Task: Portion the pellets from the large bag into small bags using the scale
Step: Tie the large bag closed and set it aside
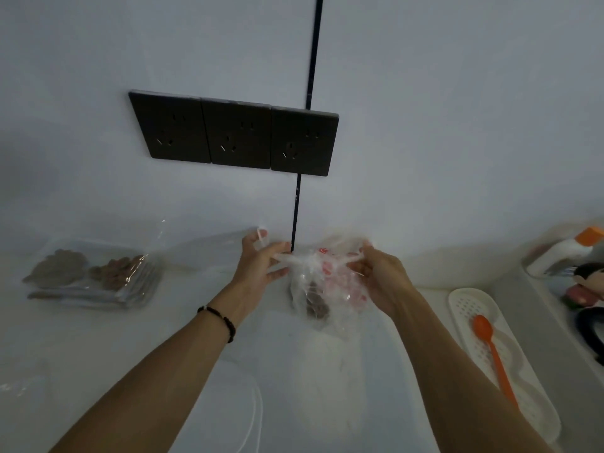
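Observation:
A thin clear plastic bag (322, 282) with red print hangs between my two hands above the white counter. Brown pellets sit in its bottom. My left hand (261, 259) pinches one twisted handle of the bag and pulls it left. The other handle is gripped by my right hand (379, 273) at the bag's right side. Below the bag lies a pale, flat white object (323, 361), blurred; I cannot tell whether it is the scale. At the far left, filled small clear bags of brown pellets (94, 273) lie stacked on the counter.
An orange spoon (493, 351) lies on a white perforated tray (523, 400) at the right. Behind it stand a white bottle with an orange cap (565, 250) and dark objects. Three dark wall sockets (235, 135) sit above. A clear container rim (255, 416) shows near the bottom.

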A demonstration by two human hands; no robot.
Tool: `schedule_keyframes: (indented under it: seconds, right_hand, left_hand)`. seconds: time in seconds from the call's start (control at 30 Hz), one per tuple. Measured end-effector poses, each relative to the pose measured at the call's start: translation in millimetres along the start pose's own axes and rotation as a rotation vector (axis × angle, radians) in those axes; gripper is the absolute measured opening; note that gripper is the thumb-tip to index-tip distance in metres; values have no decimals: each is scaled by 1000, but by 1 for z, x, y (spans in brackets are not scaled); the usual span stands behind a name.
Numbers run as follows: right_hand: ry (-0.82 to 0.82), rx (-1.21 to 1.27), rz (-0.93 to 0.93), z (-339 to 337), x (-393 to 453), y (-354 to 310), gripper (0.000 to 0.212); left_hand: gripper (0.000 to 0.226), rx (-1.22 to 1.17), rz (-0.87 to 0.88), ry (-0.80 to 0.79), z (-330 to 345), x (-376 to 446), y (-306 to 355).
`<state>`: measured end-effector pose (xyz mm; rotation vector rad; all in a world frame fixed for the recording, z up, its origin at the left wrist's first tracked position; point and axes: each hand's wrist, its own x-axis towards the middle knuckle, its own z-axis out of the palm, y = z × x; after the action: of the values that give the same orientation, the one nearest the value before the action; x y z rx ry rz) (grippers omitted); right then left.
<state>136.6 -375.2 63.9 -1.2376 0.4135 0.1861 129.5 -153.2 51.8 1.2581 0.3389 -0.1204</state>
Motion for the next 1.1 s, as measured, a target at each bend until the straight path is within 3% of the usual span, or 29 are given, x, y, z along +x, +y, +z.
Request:
schedule_keyframes:
  seconds: [0.1, 0.17, 0.23, 0.3, 0.37, 0.47, 0.57, 0.67, 0.9, 1.1]
  right_hand:
    - [-12, -190, -53, -3, -5, 9, 15]
    - [15, -322, -77, -3, -7, 12, 18]
    - [60, -422, -104, 0, -8, 13, 21]
    - [102, -447, -122, 4, -10, 9, 26]
    - [102, -340, -89, 7, -13, 3, 26]
    - [6, -31, 32, 9, -13, -6, 22]
    - [-23, 81, 125, 12, -9, -6, 27]
    - [9, -77, 159, 10, -1, 1, 25]
    - [45, -311, 77, -7, -1, -3, 26]
    - [96, -667, -163, -24, -16, 3, 25]
  left_hand:
    - [62, 256, 31, -5, 4, -4, -23]
    - [53, 414, 121, -15, 9, -5, -35]
    - [28, 617, 367, -21, 14, -5, -37]
    - [47, 815, 603, -57, 16, -3, -34]
    - [53, 948, 721, -137, 18, -5, -25]
    - [58, 985, 686, -320, 15, -4, -17]
    - [49, 1271, 660, -391, 8, -1, -13]
    - [41, 1471, 695, -383, 5, -4, -6]
    - [36, 1496, 729, -407, -1, -3, -6]
    - [40, 1401, 634, -420, 4, -17, -23]
